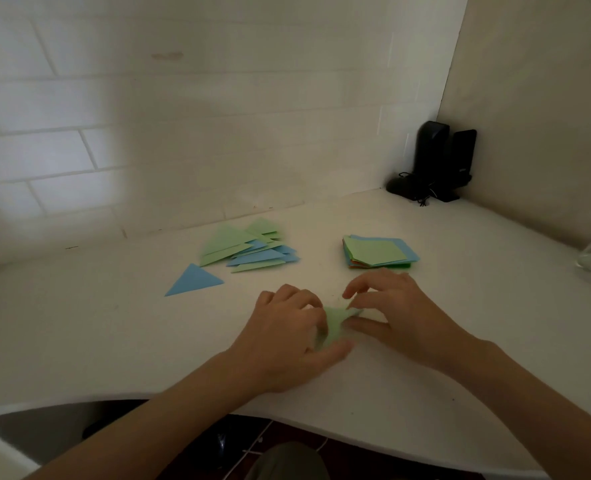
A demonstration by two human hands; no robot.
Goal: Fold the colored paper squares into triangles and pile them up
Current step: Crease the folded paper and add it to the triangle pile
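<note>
One single blue triangle [193,280] is seen lying flat on the white table [79,327], apart from the rest and furthest left. Just to its right, a loose pile of folded triangles [249,247] is spread out, green and blue ones overlapping; roughly ten can be made out, though an exact count cannot be given because of the overlap. Nearer the table's front edge, one green paper square [334,327] is held between two hands. It is pinched along its left side by the left hand [287,337], fingers curled over it and thumb tucked beneath. Its right corner is pinched by the fingertips of the right hand [398,313], the thumb lying alongside the paper. Behind the right hand, one stack of unfolded squares [379,252] is seen, green on top with blue and orange edges showing below. In the far right corner, two black speakers [441,157] are stood side by side against the wall.
</note>
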